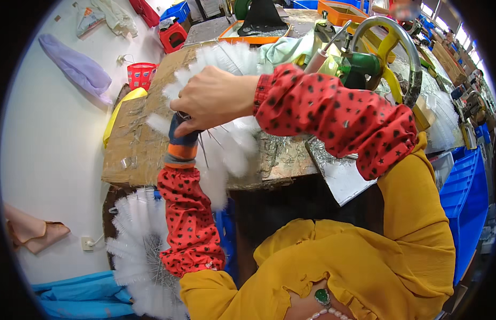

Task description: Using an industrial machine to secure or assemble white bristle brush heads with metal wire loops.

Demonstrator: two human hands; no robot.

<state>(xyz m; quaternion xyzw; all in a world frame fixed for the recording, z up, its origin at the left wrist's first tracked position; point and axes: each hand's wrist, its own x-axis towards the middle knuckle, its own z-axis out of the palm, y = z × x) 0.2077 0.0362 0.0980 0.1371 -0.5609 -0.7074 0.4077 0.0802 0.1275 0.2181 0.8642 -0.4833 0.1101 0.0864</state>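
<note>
My left hand [183,133], in a blue, orange and grey glove, is closed around the thin wire stems of several white bristle brushes [229,152]. Their fluffy heads fan out to its right and below. Over it, my bare right hand [218,98] has its fingers curled down at the top of the glove. What those fingers pinch is hidden, and they cover most of the left fingers. Behind the hands lies a pile of similar white brushes [226,57] on the cardboard-covered table [133,128].
A green hand-wheel machine [362,64] with a yellow-spoked metal wheel stands at the right. Below it, a white metal plate [341,178] juts past the table edge. More white brushes [146,250] sit at lower left. A blue crate [464,200] is at far right, a red bucket [141,76] by the wall.
</note>
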